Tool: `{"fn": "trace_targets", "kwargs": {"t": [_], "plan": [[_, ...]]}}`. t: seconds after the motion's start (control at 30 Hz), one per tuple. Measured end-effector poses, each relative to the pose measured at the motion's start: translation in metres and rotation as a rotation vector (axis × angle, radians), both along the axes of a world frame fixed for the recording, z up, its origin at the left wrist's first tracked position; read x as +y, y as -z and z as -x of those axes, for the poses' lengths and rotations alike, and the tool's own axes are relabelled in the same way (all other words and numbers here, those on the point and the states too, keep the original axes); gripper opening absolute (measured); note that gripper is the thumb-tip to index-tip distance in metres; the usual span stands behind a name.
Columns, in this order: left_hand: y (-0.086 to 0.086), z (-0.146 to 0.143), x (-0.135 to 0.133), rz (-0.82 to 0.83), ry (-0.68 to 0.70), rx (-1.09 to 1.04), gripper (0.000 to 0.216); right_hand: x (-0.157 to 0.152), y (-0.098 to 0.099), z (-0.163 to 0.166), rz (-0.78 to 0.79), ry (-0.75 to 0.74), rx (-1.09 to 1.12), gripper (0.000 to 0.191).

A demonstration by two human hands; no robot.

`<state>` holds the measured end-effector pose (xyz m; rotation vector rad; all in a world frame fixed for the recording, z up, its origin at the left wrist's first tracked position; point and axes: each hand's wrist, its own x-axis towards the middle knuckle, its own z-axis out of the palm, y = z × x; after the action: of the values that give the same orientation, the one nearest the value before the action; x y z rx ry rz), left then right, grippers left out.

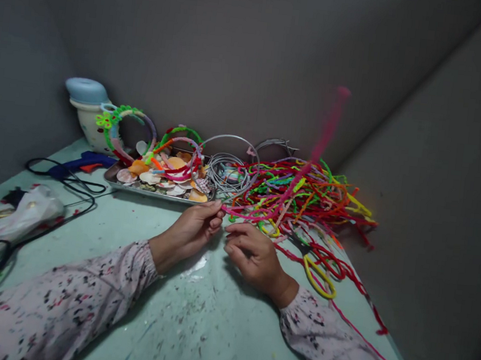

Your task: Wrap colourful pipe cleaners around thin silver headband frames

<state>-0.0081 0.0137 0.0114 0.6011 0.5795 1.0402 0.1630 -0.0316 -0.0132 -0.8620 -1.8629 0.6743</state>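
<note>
Thumb and forefinger of my left hand point(195, 227) are closed on the end of a pink pipe cleaner point(325, 133). It runs off to the right, bends upward, and its raised end is blurred. Just beside the left fingertips, my right hand point(258, 259) hovers over the table with loosely curled fingers, thumb apart, holding nothing that shows. A tangled heap of coloured pipe cleaners point(308, 193) lies behind my right hand. Scissors with yellow-rimmed handles point(319, 277) rest to the right, partly under red pipe cleaners.
A metal tray point(157, 195) of shells also bears wrapped hoops, including a flowered headband point(119, 127). Coiled grey wire point(228, 176) sits beside it. At left are a blue-lidded container point(91, 110), a blue glue gun point(81, 163), black cable point(86, 201) and a plastic bag point(26, 215).
</note>
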Motion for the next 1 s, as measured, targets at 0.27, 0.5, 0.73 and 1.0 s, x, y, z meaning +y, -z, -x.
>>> {"fn": "trace_targets", "kwargs": {"t": [0.27,0.5,0.73,1.0], "plan": [[-0.002,-0.004,-0.009,-0.008,0.245,0.135,0.016,0.020,0.007,0.001,0.407,0.256,0.552,0.020],[0.006,-0.004,-0.007,-0.073,0.284,0.310,0.024,0.011,0.005,-0.004,0.412,0.131,0.471,0.024],[0.007,-0.003,-0.006,-0.155,0.265,0.417,0.025,0.016,0.006,-0.001,0.509,0.158,0.364,0.034],[0.013,-0.004,-0.005,-0.164,0.207,0.423,0.021,0.019,0.007,0.001,0.626,0.121,0.482,0.039]]}}
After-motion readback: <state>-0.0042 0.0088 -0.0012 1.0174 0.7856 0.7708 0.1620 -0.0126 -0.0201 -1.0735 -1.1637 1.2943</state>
